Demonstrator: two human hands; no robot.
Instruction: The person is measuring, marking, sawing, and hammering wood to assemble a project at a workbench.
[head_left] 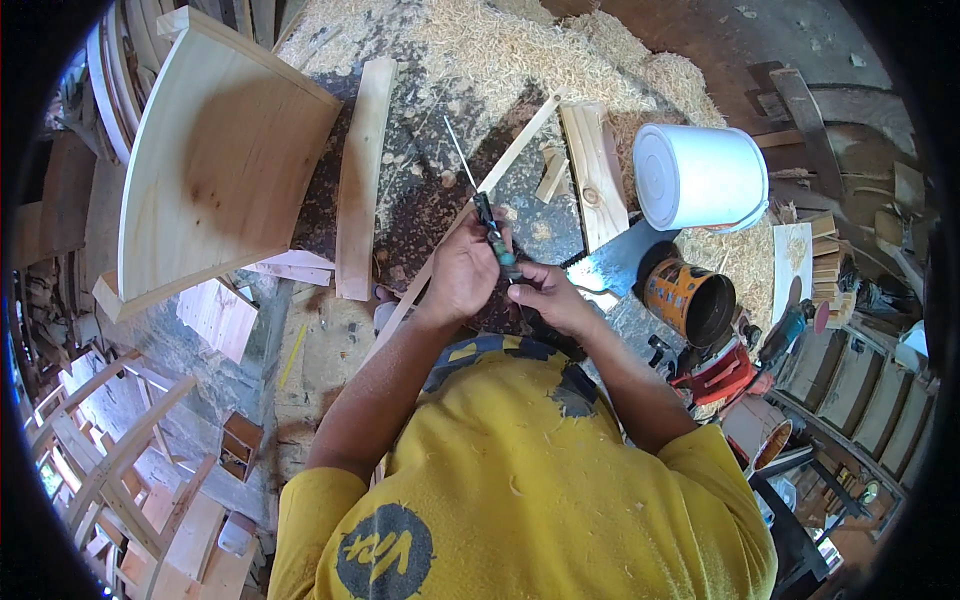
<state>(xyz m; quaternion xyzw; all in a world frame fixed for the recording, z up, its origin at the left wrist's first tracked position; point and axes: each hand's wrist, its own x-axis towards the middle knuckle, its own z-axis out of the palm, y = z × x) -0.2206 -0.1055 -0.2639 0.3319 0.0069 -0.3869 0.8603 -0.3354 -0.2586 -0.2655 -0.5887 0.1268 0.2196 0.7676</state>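
In front of my chest I hold a slim screwdriver-like tool [483, 208] with a long, thin metal shaft and a dark green and black handle. Its shaft points up and to the left. My left hand [466, 268] is closed around the handle, palm partly turned up. At the handle's lower end, the thumb and fingers of my right hand [553, 297] are pinched together on it. A narrow wooden strip [522, 140] runs diagonally across the dark workbench [425, 160] and passes under my left hand. Right of my hands lies a handsaw [622, 262].
A large curved wooden panel [235, 150] stands at left, beside a flat board [366, 175]. At right are a thick wooden piece [597, 180], a white bucket [705, 178], an orange tin [690, 300] and a red tool [718, 375]. Wood shavings [520, 50] cover the far side.
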